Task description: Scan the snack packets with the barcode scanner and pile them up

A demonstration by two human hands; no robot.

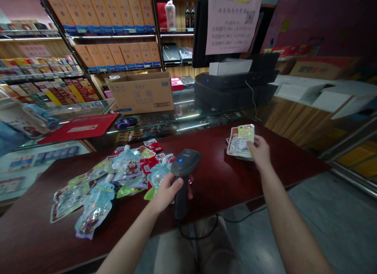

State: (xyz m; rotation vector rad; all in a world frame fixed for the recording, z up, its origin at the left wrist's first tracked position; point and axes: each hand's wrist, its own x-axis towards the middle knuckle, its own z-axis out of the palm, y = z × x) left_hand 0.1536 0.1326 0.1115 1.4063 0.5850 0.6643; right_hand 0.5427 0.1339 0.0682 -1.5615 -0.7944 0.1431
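Note:
My left hand [167, 193] is wrapped round the grip of a black barcode scanner [186, 164], which shows a blue light on top. Its cable hangs down past the table edge. At the right side of the table, my right hand [260, 151] grips the edge of a yellow and silver snack packet [241, 142]. At least one more packet lies under it. Left of the scanner spreads a pile of packets: light-blue spouted pouches [96, 205], red packets [153, 145] and a clear-fronted snack packet [69, 199].
Behind the dark red table [212, 187] runs a glass counter with a cardboard box [143, 94], a red folder [81, 126] and a black register [232, 91]. A monitor [202, 34] carries a paper notice. Shelves of orange boxes [110, 14] stand behind.

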